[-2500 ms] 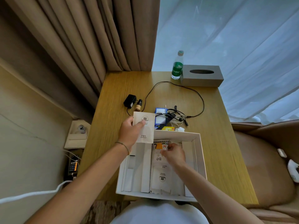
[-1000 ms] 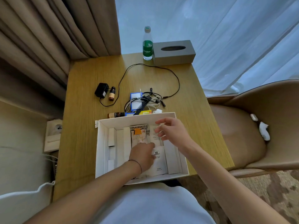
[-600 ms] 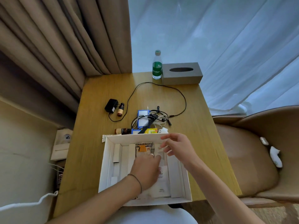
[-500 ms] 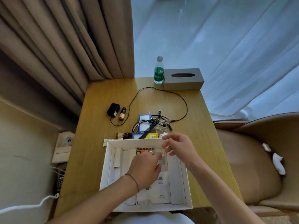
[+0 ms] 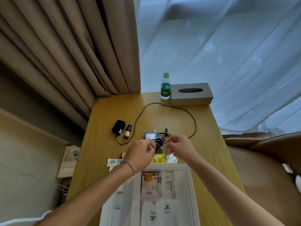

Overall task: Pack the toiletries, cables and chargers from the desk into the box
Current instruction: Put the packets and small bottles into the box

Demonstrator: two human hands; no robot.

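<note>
My left hand [image 5: 140, 152] and my right hand [image 5: 179, 147] hover over the desk just beyond the white box [image 5: 189, 176]. Their fingertips pinch a tangle of black and white cables [image 5: 159, 143] between them: the left on a black piece, the right on a white strand. Under the tangle lies a blue packet [image 5: 150, 136]. Paper sachets [image 5: 150, 185] lie inside the box. A black charger [image 5: 118, 127] with a long looping black cord [image 5: 179, 108] and a small brown bottle [image 5: 127, 131] sit further left. A yellow packet [image 5: 158, 158], a white round item [image 5: 171, 160] and a white tube [image 5: 114, 161] lie at the box's far rim.
A green-labelled water bottle [image 5: 165, 87] and a grey tissue box [image 5: 190, 93] stand at the desk's far edge. Brown curtains hang at the left and sheer white ones behind. A brown chair [image 5: 260, 160] sits to the right, and a wall socket [image 5: 71, 157] to the left.
Both hands left the box and reached forward to the cable tangle on the desk. The view tilted upward, so the box now sits at the bottom.
</note>
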